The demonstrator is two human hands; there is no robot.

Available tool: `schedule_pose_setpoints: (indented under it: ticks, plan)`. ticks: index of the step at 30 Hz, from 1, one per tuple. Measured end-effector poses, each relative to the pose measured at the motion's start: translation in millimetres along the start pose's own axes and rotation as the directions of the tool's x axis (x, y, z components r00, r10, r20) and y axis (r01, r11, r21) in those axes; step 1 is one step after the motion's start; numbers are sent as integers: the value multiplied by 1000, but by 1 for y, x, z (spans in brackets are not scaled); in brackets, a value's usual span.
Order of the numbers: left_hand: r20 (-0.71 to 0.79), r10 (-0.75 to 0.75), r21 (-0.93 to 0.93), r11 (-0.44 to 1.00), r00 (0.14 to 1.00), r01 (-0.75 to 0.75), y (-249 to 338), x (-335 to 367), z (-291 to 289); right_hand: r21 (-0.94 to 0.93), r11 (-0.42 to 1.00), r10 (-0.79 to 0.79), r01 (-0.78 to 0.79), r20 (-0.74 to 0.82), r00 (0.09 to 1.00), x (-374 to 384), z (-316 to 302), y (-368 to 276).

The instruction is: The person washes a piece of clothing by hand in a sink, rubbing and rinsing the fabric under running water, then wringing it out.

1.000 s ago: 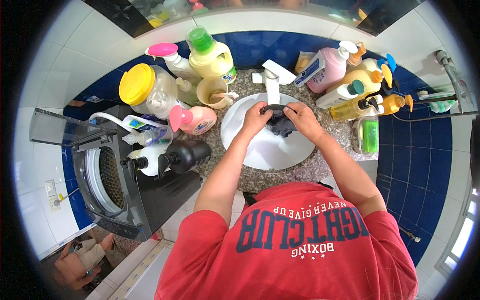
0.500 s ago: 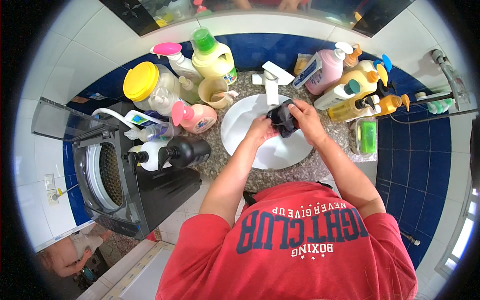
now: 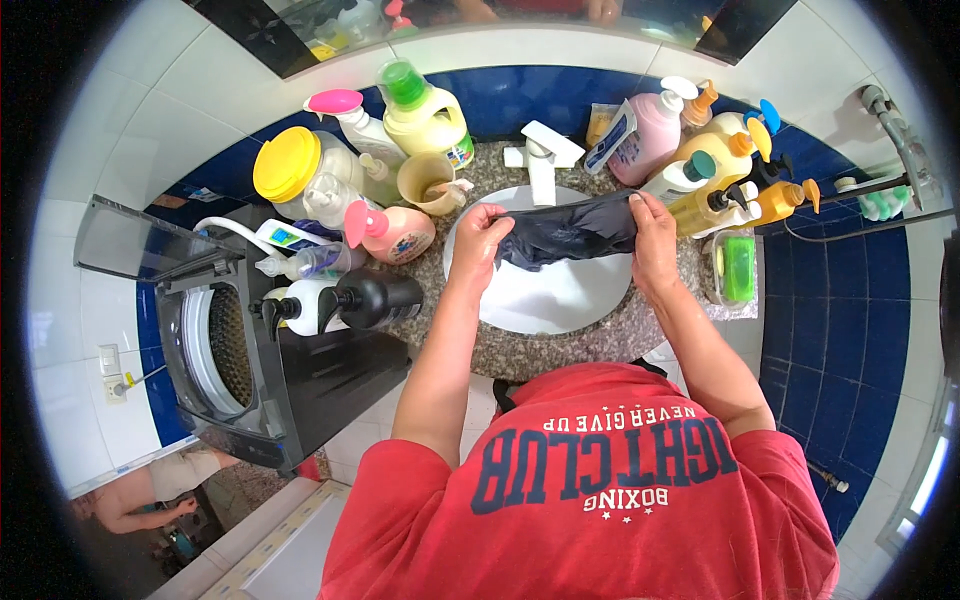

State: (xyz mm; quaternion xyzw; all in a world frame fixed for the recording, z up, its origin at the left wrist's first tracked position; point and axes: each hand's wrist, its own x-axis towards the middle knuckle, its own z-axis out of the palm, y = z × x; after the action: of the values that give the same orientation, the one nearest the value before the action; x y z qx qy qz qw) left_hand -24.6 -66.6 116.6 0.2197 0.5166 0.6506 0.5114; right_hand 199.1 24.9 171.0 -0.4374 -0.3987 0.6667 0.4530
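Observation:
A wet-looking black cloth [image 3: 565,232] is stretched sideways over the white oval sink [image 3: 550,310]; its exact kind cannot be told. My left hand [image 3: 477,248] pinches its left end, thumb on top. At the other end my right hand [image 3: 655,243] grips the cloth near its upper corner. The fabric sags and folds a little between the two hands, and it covers part of the basin. Just beyond it stands the white faucet [image 3: 541,170], its spout pointing toward me.
Pump bottles and a beige cup [image 3: 428,180] crowd the speckled counter [image 3: 500,352] on the left. More bottles line the right, with a green soap bar [image 3: 738,268] in a dish. A dark washing machine [image 3: 330,385] with raised lid stands left. A person [image 3: 150,495] shows at lower left.
The black cloth was bunched between my hands over the basin; now it is spread out. My left hand has moved left and my right hand slightly right.

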Motion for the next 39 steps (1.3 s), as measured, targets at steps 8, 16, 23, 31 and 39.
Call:
schedule_pose_setpoints:
  ticks: [8, 16, 23, 31, 39]
  plan:
    - [-94, 309, 830, 550, 946, -96, -69, 25, -23, -544, 836, 84, -71, -1, 996, 26, -13, 74]
    - [-173, -2, 917, 366, 985, 162, -108, 49, -18, -705, 679, 242, -204, -47, 969, 76, -32, 188]
    - [-233, 127, 790, 603, 964, 111, -119, 74, -38, -52, 880, 465, -471, -105, 879, 64, 22, 162]
    - [-32, -71, 740, 669, 997, 71, -125, 96, 30, -688, 725, 113, -9, 106, 988, 91, -24, 182]
    - [147, -57, 873, 477, 987, -103, -87, 52, 17, -798, 490, 246, 351, 512, 823, 88, -7, 165]
